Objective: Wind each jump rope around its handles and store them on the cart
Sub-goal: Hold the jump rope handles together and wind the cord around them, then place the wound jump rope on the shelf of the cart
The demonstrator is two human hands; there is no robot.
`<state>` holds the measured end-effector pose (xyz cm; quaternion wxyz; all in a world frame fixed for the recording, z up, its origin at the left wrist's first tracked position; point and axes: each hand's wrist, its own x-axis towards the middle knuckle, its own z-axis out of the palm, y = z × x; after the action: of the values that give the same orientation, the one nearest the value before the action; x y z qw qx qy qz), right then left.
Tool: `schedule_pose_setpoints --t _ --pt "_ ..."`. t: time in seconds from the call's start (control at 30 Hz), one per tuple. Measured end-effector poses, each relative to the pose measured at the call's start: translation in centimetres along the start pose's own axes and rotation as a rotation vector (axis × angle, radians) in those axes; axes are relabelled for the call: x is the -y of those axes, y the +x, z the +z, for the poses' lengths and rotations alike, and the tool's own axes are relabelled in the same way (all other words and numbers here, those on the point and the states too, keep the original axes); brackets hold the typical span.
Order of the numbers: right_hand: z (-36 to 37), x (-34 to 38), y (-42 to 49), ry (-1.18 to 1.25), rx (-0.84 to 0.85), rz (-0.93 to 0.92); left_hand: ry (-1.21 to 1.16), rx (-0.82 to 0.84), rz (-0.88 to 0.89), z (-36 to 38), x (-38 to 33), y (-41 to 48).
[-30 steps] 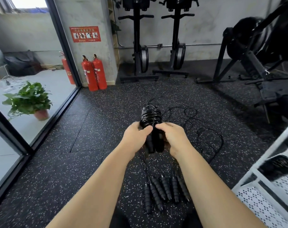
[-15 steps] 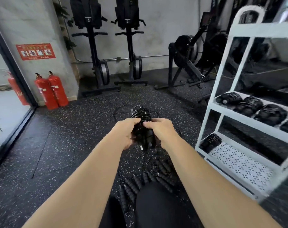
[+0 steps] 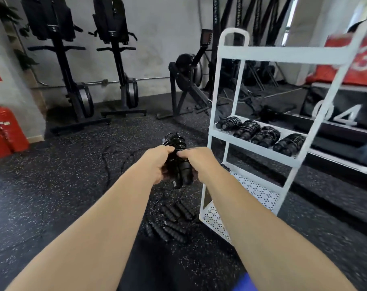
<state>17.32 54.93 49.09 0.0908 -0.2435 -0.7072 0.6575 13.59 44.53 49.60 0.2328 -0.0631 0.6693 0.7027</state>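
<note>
Swinging right since the last frame, my view brings the cart (image 3: pixel 283 55) closer, while both hands keep their hold. My left hand (image 3: pixel 157 164) and right hand (image 3: pixel 197 162) each clasp the rope (image 3: pixel 176 143), glossy black cord coiled tight round two ribbed grips, held upright above the speckled rubber floor (image 3: pixel 52 185), just left of the cart. Its white metal shelves (image 3: pixel 260 194) are perforated; four wound bundles (image 3: pixel 260 134) lie on the middle one. Below my hands, loose handles (image 3: pixel 174 219) lie on the floor.

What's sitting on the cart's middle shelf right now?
Four wound black jump ropes lie side by side on the middle shelf. Its front rim covers their lower edges, and the shelf floor under them cannot be seen.
</note>
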Motion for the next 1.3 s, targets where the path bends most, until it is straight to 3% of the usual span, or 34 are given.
schedule_pose_setpoints --t 0.53,0.83,1.03,1.3 --pt "-7.6 -7.7 7.5 0.385 -0.224 0.337 0.167 0.076 -0.082 8.8 4.7 6.7" --pt "-10.2 -13.3 16.2 0.583 -0.474 0.461 0.377 0.176 -0.083 12.0 7.5 12.8" --pt "-12.5 -15.5 19.6 0.537 -0.597 0.448 0.477 0.272 -0.033 14.3 8.5 15.7" --pt "-13.3 -17.4 22.7 0.408 -0.583 0.586 0.557 0.307 -0.055 14.6 10.3 18.7"
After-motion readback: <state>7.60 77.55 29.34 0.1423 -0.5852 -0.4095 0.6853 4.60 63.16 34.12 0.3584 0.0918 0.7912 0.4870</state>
